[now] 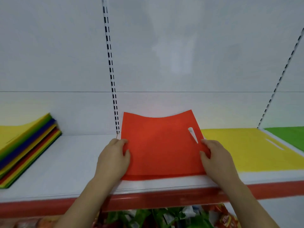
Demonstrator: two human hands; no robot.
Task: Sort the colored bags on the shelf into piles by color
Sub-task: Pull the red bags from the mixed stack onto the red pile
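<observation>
Both hands are setting one flat red fabric bag onto the white shelf, starting or adding to a red pile.

At the far left a mixed stack of flat coloured bags [28,145] (yellow on top, with green, blue and red edges showing) waits unsorted on the white metal shelf with its red front lip [69,165]. The left hand [113,160] pinches the left edge of the flat red fabric bag with a slit handle [161,145], thumb on top and fingers curled beneath; the right hand [215,160] pinches the right edge likewise. The bag's near edge lies on the shelf while its far edge is lifted and bowed. Just right lies the flat yellow bag pile [243,148], then the green bag pile [289,137]. Judging by this, the next move calls for lowering the bag flat, letting go, and reaching back left.
</observation>
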